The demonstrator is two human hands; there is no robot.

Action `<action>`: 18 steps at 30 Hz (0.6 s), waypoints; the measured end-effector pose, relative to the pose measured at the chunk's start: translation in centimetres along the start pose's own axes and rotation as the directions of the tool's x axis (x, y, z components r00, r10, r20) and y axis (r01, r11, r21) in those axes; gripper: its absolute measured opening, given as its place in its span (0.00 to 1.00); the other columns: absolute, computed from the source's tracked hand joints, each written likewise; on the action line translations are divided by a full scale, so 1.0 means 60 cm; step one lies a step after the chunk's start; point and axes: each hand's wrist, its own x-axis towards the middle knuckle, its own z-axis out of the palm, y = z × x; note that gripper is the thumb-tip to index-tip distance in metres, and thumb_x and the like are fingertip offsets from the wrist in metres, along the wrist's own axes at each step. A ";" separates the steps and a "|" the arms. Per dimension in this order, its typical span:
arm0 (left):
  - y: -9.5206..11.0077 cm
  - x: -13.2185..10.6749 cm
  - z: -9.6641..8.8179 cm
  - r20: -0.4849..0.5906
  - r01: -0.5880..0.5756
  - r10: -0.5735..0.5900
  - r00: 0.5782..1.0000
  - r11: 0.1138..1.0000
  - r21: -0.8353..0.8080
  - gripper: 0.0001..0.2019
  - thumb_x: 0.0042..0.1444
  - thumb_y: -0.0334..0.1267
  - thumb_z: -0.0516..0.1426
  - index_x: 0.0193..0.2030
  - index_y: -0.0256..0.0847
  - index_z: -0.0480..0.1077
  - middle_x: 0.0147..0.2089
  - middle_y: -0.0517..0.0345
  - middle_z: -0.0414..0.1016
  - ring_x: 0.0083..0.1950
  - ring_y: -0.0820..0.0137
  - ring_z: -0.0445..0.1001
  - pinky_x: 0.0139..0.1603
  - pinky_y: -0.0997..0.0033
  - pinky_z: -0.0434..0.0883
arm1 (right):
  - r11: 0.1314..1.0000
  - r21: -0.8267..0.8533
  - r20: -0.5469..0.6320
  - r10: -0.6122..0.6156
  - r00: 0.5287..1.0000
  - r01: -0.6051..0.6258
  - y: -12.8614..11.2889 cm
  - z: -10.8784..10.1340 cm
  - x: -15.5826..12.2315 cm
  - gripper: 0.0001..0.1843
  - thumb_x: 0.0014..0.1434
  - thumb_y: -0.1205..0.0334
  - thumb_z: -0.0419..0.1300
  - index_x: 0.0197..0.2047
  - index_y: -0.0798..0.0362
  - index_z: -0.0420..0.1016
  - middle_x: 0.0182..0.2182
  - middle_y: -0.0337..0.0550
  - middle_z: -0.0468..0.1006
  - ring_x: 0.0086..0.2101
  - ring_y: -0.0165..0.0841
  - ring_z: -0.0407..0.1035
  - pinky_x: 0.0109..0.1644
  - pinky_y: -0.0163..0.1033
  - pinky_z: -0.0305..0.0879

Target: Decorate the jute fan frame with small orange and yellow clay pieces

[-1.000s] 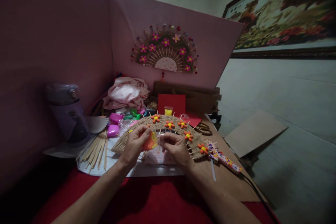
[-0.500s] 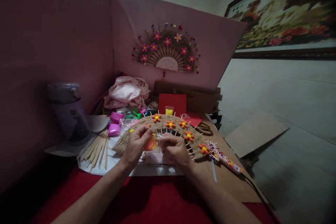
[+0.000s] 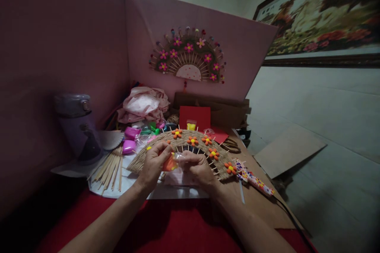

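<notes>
Between my hands is a small clear plastic bag point(image 3: 170, 163) with orange clay in it and a bit of yellow at its edge. My left hand point(image 3: 155, 163) pinches the orange-filled part. My right hand point(image 3: 198, 167) has its fingers closed on the clear end of the bag. Just behind them lies a twine-wrapped fan point(image 3: 185, 139) with stick ends poking out along its curve. Orange flowers with yellow centres, one of them a flower point(image 3: 213, 153) at the right, sit on the twine. My hands hide part of the fan's left and middle.
Wooden sticks point(image 3: 111, 170) and a purple bottle point(image 3: 78, 126) stand at the left. Pink clay packs point(image 3: 129, 146) lie behind the sticks. A patterned glue gun point(image 3: 255, 182) with a cord rests on cardboard at the right, near scissors point(image 3: 232, 145). A finished fan point(image 3: 190, 55) hangs on the pink panel.
The bag has turned slightly between my fingers, and its yellow edge shows less. Both hands stay in nearly the same place.
</notes>
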 end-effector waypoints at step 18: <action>0.001 -0.004 0.001 0.009 -0.051 0.051 0.999 0.999 0.004 0.13 0.48 0.44 0.60 0.24 0.37 0.65 0.24 0.64 0.61 0.26 0.77 0.57 0.25 0.79 0.58 | 0.999 0.008 0.074 -0.050 0.996 0.049 -0.003 0.003 -0.005 0.23 0.44 0.73 0.55 0.41 0.45 0.80 0.23 0.35 0.63 0.25 0.25 0.57 0.32 0.34 0.61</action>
